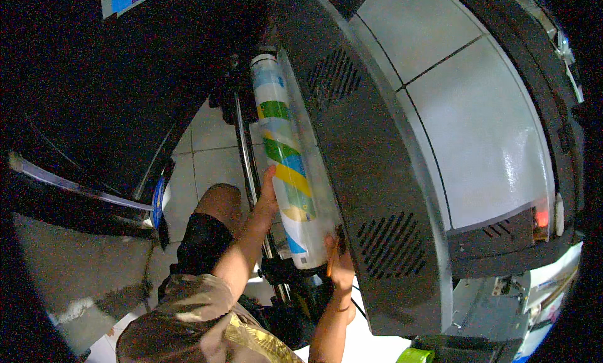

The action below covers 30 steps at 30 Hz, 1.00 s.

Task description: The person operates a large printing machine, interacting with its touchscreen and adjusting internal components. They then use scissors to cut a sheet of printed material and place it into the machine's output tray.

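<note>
A long roll of printed sheet (282, 149), white with green, yellow and blue patches, lies along a large dark machine. My left hand (269, 187) is against the roll's left side, gripping it about midway; most of its fingers are hidden by the roll. Close to the roll's near end, my right hand (341, 265) is closed beside the machine's dark panel. A thin orange thing (330, 264) shows at its fingers, too small to name. Pale, see-through sheet (311, 156) runs between the roll and the panel.
The dark panel (389, 174) with slotted vents stands close on the right. Left of the roll runs a shiny metal bar (244, 143). Beyond the panel is a white tiled floor (477, 124). A bright green object (416, 355) sits at the bottom edge.
</note>
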{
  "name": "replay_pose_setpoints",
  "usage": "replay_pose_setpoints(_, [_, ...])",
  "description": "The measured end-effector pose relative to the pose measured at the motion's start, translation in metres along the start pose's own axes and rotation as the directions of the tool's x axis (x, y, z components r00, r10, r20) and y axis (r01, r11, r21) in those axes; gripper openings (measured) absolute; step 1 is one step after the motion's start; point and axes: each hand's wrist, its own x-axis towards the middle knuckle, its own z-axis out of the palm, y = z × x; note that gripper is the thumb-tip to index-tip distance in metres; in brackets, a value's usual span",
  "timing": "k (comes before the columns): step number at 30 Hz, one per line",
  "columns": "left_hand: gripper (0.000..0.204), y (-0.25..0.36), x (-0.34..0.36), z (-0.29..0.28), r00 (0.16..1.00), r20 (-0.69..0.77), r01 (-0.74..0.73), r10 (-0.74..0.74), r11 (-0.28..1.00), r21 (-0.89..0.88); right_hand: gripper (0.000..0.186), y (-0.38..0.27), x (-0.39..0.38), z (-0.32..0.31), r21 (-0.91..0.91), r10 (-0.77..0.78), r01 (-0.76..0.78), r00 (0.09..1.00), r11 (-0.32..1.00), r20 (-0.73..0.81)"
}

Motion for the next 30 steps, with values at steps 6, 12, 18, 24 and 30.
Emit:
replay_pose_setpoints(6, [0.057,0.037,-0.003,0.067,0.976,-0.144,-0.084,0.165,0.889,0.450,0.037,0.010,0.036,0.016,-0.831,-0.471,0.328,0.703,-0.450,0.533])
replay_pose_setpoints(12, [0.051,0.018,-0.046,0.083,0.990,-0.097,-0.060,0.102,0.930,0.364,0.037,0.018,-0.012,0.014,-0.899,-0.454,0.434,0.791,-0.055,0.410])
replay_pose_setpoints(18, [0.073,0.008,-0.030,0.072,0.980,-0.150,-0.101,0.134,0.973,0.208,0.042,0.036,-0.004,0.058,-0.858,-0.561,0.326,0.654,-0.397,0.508])
replay_pose_setpoints(24, [0.075,0.079,0.008,0.111,0.986,-0.156,0.111,-0.065,0.945,0.308,0.041,0.071,0.024,0.167,-0.864,-0.579,0.207,0.669,-0.458,0.467])
replay_pose_setpoints(30, [0.072,0.100,0.022,0.184,0.962,-0.241,0.029,0.128,0.831,0.555,0.039,0.062,0.053,0.184,-0.614,-0.444,0.202,0.528,-0.763,0.724])
